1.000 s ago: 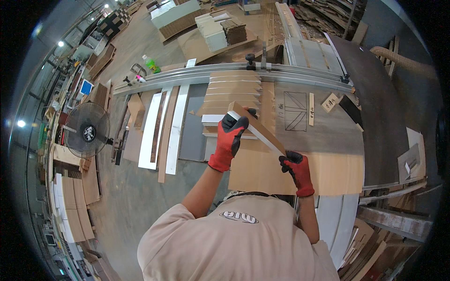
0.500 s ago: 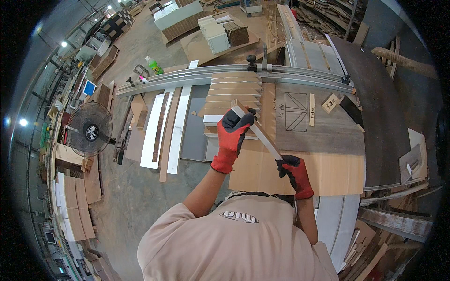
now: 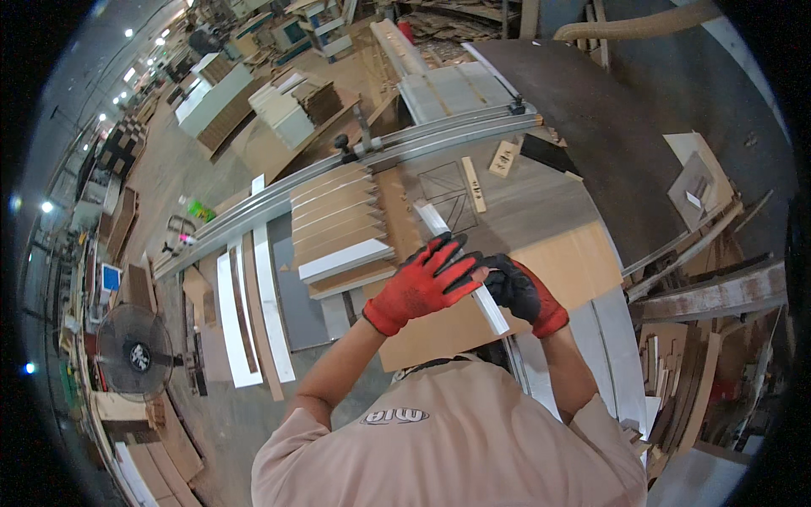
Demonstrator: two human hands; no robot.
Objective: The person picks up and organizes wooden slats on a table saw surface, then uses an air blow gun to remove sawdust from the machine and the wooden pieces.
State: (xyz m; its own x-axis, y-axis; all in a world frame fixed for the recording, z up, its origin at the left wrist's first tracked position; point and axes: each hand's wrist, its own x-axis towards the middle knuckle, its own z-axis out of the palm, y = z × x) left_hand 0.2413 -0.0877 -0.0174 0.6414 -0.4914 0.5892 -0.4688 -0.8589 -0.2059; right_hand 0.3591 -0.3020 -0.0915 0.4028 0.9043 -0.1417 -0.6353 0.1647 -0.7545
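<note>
I have a narrow wood strip point(image 3: 493, 314) with a white face up, slanting over the worktable. My right hand point(image 3: 525, 291), in a red and black glove, is closed round the strip near its lower end. My left hand point(image 3: 418, 287), gloved alike, lies across the strip's middle with its fingers stretched and spread. The left thumb is hidden. Just left of the hands is a stack of brown strips point(image 3: 334, 203) with angled ends, lying side by side. A white-faced strip point(image 3: 346, 260) lies at its near side.
A metal rail point(image 3: 253, 203) crosses the table's far side. Long white and brown strips point(image 3: 269, 304) lie to the left. A grey board point(image 3: 524, 190) bears a pencil drawing and small wood pieces. Left of the table stands a fan point(image 3: 135, 355); panels point(image 3: 287, 114) are stacked beyond.
My left hand has slid from the strip's far end toward its middle, its fingers spreading. My hands are now close together and the white face shows more. The whole view has turned.
</note>
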